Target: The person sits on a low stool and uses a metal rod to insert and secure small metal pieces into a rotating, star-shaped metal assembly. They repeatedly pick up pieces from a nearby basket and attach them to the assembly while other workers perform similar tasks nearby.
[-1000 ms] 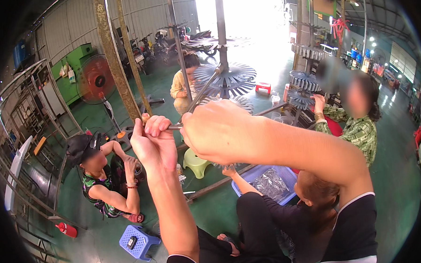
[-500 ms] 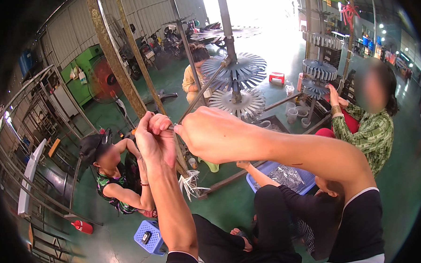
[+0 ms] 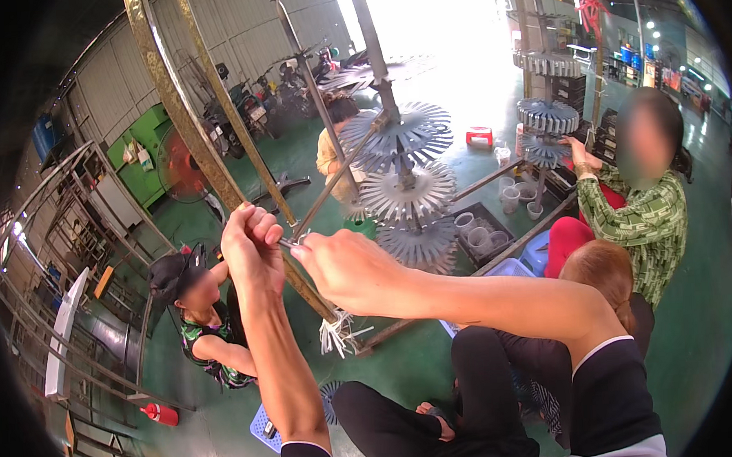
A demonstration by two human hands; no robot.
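Note:
In front of the slanting rusty pole (image 3: 191, 122), my left hand (image 3: 255, 241) is raised with its fingers curled. A short, thin grey metal piece (image 3: 287, 243) spans the gap from it to my right hand (image 3: 347, 272). My right hand is closed in a pinch, its back toward me and its forearm crossing from the right. My fingers cover both ends of the piece, so its exact kind is unclear. Just past my hands, a tuft of white strips (image 3: 338, 334) is tied around the pole's lower end.
Finned metal discs (image 3: 405, 190) are stacked on an upright shaft ahead; smaller ones (image 3: 547, 116) stand farther right. Co-workers sit close: one in a black cap (image 3: 176, 273) at left, one in a green shirt (image 3: 639, 212) at right, another bending beside my knees. A blue stool (image 3: 264, 429) sits below my left forearm.
My view has shifted, and my hands appear lower and slightly left, with more of the metal piece showing between them. The co-worker beside my knees has raised their head.

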